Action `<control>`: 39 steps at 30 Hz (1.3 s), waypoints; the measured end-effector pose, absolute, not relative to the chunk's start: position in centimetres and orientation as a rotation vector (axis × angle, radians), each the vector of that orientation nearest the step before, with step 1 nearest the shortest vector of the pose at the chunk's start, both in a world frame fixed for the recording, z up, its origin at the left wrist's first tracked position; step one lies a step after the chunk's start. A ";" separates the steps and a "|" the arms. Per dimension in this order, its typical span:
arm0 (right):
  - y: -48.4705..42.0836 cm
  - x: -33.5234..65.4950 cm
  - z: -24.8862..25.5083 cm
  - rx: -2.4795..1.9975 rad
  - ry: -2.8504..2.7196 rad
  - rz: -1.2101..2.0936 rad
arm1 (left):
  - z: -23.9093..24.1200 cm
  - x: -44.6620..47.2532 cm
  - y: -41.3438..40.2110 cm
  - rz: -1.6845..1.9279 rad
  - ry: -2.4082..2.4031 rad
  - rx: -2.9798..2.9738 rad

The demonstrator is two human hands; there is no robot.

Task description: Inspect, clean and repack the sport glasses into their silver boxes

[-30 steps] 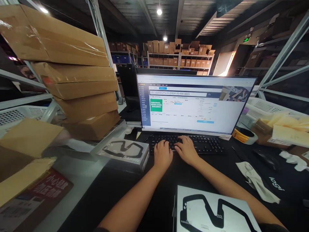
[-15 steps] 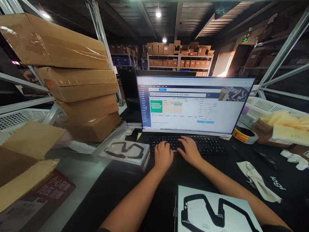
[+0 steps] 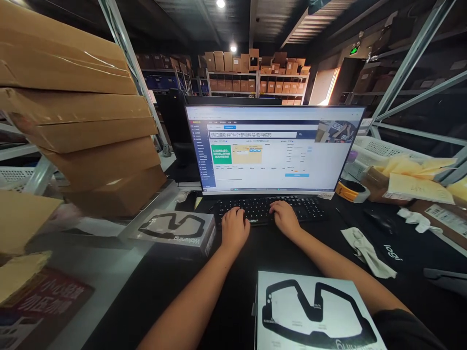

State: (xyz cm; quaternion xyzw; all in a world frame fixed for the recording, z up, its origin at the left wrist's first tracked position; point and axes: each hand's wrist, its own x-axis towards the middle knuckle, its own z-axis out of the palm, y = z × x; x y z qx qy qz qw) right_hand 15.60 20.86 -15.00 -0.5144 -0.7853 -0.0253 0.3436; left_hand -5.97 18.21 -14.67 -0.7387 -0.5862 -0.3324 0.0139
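Both hands are at the black keyboard (image 3: 260, 216) below the monitor. My left hand (image 3: 235, 228) rests palm down over its left part, with fingers bent and slightly apart on the keys. My right hand (image 3: 287, 219) lies farther right, fingers curved with the tips on or just above the keys. Neither holds anything. Left of my left hand sits a grey box (image 3: 175, 231) with a black frame-like outline printed on top. A similar pale box (image 3: 315, 311) is nearest to me, in front of my right forearm.
The lit monitor (image 3: 270, 150) stands behind the keyboard. Large cartons (image 3: 105, 146) are stacked on the left. Rightward are a tape roll (image 3: 350, 190), a crumpled cloth (image 3: 368, 253), a dark mouse (image 3: 379, 221) and a white basket (image 3: 386, 148) behind yellow packaging (image 3: 419, 175).
My view has turned right and tilted slightly down. My right hand has shifted a little right along the keyboard, its fingers more drawn in. My left hand stays over the left keys.
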 end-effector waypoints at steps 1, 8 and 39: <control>20.8 15.5 -15.1 -1.324 -2.040 -0.076 | -14.7 -6.1 18.3 -1.059 -1.828 -2.294; 20.0 14.8 -14.9 -1.251 -2.076 -0.182 | -15.5 -7.4 19.3 -1.262 -1.843 -2.170; 19.8 11.7 -13.9 -1.256 -2.262 -0.128 | -14.8 -6.2 18.3 -1.133 -1.684 -2.222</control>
